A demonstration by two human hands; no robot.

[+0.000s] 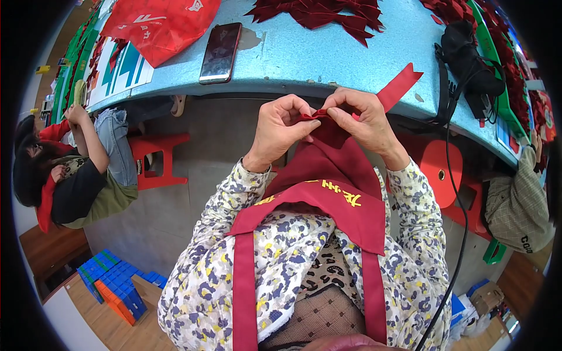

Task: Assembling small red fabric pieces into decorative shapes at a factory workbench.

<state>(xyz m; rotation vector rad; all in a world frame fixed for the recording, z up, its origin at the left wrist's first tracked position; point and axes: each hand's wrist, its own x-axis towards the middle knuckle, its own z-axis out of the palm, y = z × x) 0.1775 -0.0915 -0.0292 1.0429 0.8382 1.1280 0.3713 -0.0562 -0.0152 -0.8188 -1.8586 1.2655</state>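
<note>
through the head view i have both hands close together, just on the near side of the surface (287,65), whose front edge bows past the knuckles. the left grip (281,128) is closed to a pinch, thumb against forefinger, on a folded dark red cloth (321,118); the right grip (363,117) pinches the same cloth just beside it, so the fold sits between the two. i cannot tell where its lower end stops against the dark red apron (333,161). a brighter red ribbon (401,88) with a notched end slants out behind the right hand and over the edge; whether that hand holds it too, i cannot tell. for room, i see blue paint, chipped to grey in spots, from the glossy black phone (221,52) across to the ribbon. farther back lie a crinkled red bag (155,29) and a heap of pointed, matte cloth pieces (319,13). at the right, a black strapped bundle (468,58) trails a thin cable (458,234) past the patterned sleeve (418,199).
</note>
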